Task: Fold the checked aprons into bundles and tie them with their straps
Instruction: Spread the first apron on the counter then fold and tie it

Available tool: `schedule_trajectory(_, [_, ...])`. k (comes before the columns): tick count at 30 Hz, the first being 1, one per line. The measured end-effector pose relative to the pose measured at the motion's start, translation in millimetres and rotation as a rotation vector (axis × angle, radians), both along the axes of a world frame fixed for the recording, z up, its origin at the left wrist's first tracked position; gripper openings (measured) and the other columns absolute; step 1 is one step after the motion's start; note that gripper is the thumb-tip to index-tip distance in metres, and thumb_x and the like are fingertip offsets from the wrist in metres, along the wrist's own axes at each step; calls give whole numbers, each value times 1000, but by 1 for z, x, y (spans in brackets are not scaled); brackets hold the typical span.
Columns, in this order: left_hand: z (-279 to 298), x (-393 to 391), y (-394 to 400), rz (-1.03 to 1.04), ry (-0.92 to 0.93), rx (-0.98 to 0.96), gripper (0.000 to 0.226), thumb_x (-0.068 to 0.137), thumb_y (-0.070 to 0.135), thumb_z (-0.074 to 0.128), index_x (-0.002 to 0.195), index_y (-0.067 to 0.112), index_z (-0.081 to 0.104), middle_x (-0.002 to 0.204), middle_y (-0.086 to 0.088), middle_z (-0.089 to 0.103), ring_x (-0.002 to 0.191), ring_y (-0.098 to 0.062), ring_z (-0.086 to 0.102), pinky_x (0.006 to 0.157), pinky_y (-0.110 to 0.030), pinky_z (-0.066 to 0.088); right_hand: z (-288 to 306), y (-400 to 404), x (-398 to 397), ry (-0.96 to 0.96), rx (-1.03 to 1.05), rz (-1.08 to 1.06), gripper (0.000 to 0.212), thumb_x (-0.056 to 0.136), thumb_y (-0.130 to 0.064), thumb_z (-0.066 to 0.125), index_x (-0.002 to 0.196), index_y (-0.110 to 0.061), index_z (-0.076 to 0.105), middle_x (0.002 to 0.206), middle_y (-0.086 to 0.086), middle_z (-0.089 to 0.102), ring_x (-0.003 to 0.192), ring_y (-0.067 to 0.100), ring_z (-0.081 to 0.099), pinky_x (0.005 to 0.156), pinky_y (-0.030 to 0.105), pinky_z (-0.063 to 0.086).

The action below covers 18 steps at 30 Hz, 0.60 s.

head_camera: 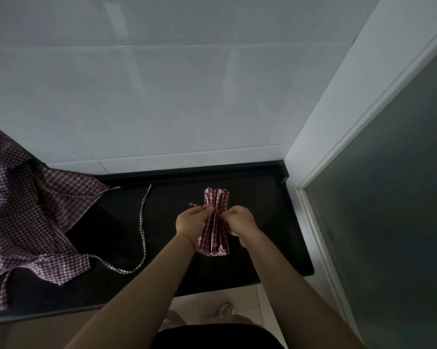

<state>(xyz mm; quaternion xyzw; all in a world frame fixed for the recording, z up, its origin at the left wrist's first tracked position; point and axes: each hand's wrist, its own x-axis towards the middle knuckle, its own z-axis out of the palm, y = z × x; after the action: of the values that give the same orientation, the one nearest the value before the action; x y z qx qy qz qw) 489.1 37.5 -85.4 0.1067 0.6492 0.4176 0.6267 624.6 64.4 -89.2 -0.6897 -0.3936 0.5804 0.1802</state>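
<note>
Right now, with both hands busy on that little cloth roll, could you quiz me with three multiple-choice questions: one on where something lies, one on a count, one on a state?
1. Where does the unfolded apron lie relative to the folded bundle?
A. To its left
B. To its right
C. Underneath it

2. How many folded bundles are on the black counter?
A. One
B. Two
C. Three

3. What are the hands doing?
A. Resting flat on the counter
B. Pinching strap ends at the bundle's middle
C. Hanging at the person's sides

Answers: 1 A, it sprawls over the counter's left part. 2 A, only one bundle shows. 3 B, the left hand and right hand pinch strap ends at its waist.
</note>
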Motion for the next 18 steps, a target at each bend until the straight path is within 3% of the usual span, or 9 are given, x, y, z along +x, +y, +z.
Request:
schedule_trajectory(3, [0,1,-1,36,-64,-14,15,87,16,73,101,12,75,97,-5,76,97,-22,72,94,-41,54,5,2,-2,181,-105,-178,8,99,-14,54,105,-12,59,111,10,65,100,24,67,88,43,59])
schedule_trajectory(6, [-3,1,1,43,18,11,16,90,15,70,104,7,72,102,-14,74,102,-29,70,96,-44,54,5,0,-3,302,-119,-325,11,102,-9,46,110,-7,53,113,15,64,100,27,68,86,44,60])
schedule_trajectory(9, [-10,-6,6,121,25,0,32,98,9,57,127,-4,56,118,-19,66,93,-27,68,84,-39,55,3,-6,2,501,-104,-507,19,103,-5,39,117,0,51,110,24,67,95,32,72,83,43,60])
schedule_trajectory(11, [-17,-9,6,165,-60,-25,38,101,8,50,137,-6,46,110,-18,66,84,-23,65,79,-35,55,0,-11,5,624,-132,-637,22,102,-2,39,118,5,53,106,27,69,90,34,73,81,43,61])
schedule_trajectory(13, [-22,-10,2,184,-117,-53,38,103,8,45,139,-5,44,99,-12,64,82,-22,65,77,-33,55,-3,-16,6,674,-155,-703,23,103,-4,40,118,6,54,105,28,69,90,35,73,83,45,60])
schedule_trajectory(15, [-25,-13,3,161,-153,-66,31,104,8,43,132,-4,48,103,-14,64,82,-21,64,76,-31,55,-5,-19,7,680,-163,-715,22,104,-6,41,118,4,54,105,27,70,90,36,73,84,47,60])
schedule_trajectory(18, [-22,-25,9,30,-64,-93,29,98,4,53,125,-6,54,104,-18,66,83,-24,66,78,-35,57,-2,-14,12,563,-162,-630,17,102,-6,46,113,0,57,102,24,71,86,34,74,84,47,60])
